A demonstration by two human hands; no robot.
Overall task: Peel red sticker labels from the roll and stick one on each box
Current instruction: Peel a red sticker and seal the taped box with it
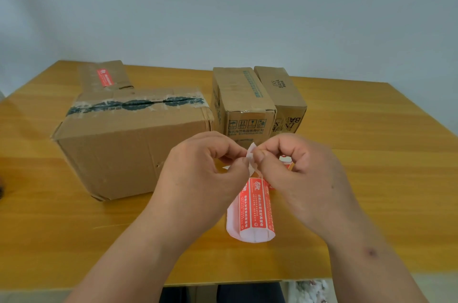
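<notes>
- Orange-yellow wood grain covers the surface (74,240), which runs back to a plain pale grey-white wall (223,5).
- Cardboard is the other main material: four closed boxes stand across the far half of the surface.
- The large box (128,144) sits left of centre, its top sealed with clear tape printed in dark green; no red label shows on the sides in view.
- Behind it stands a smaller rear box (104,77), partly hidden, with a red sticker (105,77) already on its top.
- Right of the large box stands a middle box (241,99) with green print along its top edge and handling symbols on its near face.
- Touching its right side is a box printed "BAHA" (282,94); neither of these two shows a red label.
- What the boxes contain cannot be told, since all are taped shut.
- The sticker roll (255,208), a strip of red labels on white backing, hangs partly unrolled between the hands, near the front edge of the surface.
- The left hand (200,173) pinches the white backing at the top of the strip between thumb and forefinger.
- The right hand (297,166) is curled tight, thumb and forefinger nipping the same upper edge of the strip, touching the left hand's fingertips.
</notes>
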